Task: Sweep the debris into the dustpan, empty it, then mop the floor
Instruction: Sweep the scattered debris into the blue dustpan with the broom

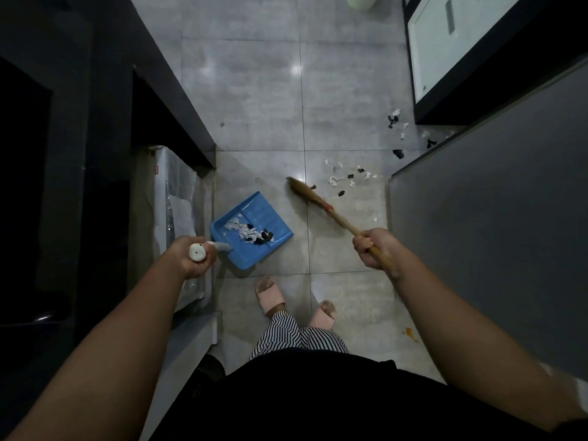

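Curled fingers close both hands round handles: the left hand [186,264] grips the white-capped handle of the blue dustpan [276,229], and the right hand [370,249] is wrapped round the wooden shaft of the broom [313,198].

Closest in, at six o'clock, striped trousers [286,335] end in two pink slippers [270,294] standing on the grey tiled floor [254,90]. An orange smear [409,332] marks the tile at four o'clock of the slippers.

At eleven o'clock of the slippers, just beyond the left one, is the dustpan, its mouth turned toward one o'clock. Whether its lip touches the tile cannot be told. A heap of white and black scraps [248,232] lies inside it, toward the handle end.

The broom slants from the right hand up toward ten o'clock. Its straw head is low at the tile just off the dustpan's mouth, apart from it and blurred.

At three o'clock of the broom head, loose debris [346,178] of white and black bits is scattered over the floor. Farther on, at one o'clock, a second scatter [397,122] lies against the foot of a dark cabinet [477,100].

At nine o'clock of the dustpan stands a plastic-wrapped object [178,202] beside a dark unit [165,90]. At twelve o'clock, at the far edge, a pale green rounded object [361,1] shows partly.
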A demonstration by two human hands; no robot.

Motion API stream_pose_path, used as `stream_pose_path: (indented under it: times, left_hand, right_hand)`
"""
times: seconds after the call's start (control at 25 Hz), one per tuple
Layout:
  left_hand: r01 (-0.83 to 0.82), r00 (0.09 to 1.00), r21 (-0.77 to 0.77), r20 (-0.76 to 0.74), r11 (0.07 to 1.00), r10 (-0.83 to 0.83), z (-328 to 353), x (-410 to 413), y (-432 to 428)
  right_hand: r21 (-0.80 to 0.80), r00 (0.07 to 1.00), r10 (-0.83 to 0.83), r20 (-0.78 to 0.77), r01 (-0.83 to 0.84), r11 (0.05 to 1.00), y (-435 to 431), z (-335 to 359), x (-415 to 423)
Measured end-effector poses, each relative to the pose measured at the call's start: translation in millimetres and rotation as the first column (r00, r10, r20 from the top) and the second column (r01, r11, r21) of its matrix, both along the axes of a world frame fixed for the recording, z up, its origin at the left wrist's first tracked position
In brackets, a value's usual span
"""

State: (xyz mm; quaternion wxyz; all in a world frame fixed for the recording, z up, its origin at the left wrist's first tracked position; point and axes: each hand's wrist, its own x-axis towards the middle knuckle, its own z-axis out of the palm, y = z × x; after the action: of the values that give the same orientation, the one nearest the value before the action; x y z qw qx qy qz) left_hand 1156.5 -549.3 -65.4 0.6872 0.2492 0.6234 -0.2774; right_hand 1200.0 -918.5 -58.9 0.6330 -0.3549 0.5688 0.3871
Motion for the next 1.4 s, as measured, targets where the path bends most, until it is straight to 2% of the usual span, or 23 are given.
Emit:
stream_pose_path:
  times: [0.16,0.36,0.52,0.72,0.88,1.08,1.28,1.4]
  left_hand:
    - [-0.046,0.999,0.01,0.013,0.999,0.046,2.2,-14.4,3.4]
    - [-0.104,0.993,-0.037,0.045,0.994,0.106,2.5,-58.2,7.4]
    - [-0.176,0.981,0.004,0.08,0.984,0.175,8.3,-109.7,-2.0]
    - [-0.325,0.936,-0.019,0.135,0.946,0.325,23.7,-191.9,-34.6]
    - [-0.429,0.897,-0.022,0.104,0.903,0.429,37.0,-252.4,-60.6]
    - [-0.472,0.882,-0.003,0.01,0.882,0.472,35.0,-303.2,-83.4]
    - [-0.47,0.882,0.006,-0.041,0.883,0.47,20.3,-330.6,-88.8]
    - [-0.48,0.875,0.023,-0.064,0.877,0.48,16.3,-335.7,-92.8]
  right_hand:
    - [-0.008,0.998,0.064,0.014,-0.064,0.998,26.3,7.0,-18.3]
    - [-0.033,0.995,0.081,0.065,-0.079,0.996,10.3,23.4,-19.8]
    - [-0.019,0.986,0.131,0.108,-0.13,0.991,-8.2,30.8,-23.6]
    - [0.051,0.965,0.197,0.17,-0.209,0.977,-24.2,43.5,-56.4]
    - [0.059,0.938,0.297,0.175,-0.312,0.948,-26.5,53.7,-92.0]
    - [-0.025,0.88,0.456,0.134,-0.457,0.889,-8.0,36.2,-127.5]
    - [-0.054,0.848,0.52,0.104,-0.517,0.854,14.4,-1.1,-166.1]
    - [-0.01,0.836,0.546,0.062,-0.546,0.837,10.9,-10.2,-182.3]
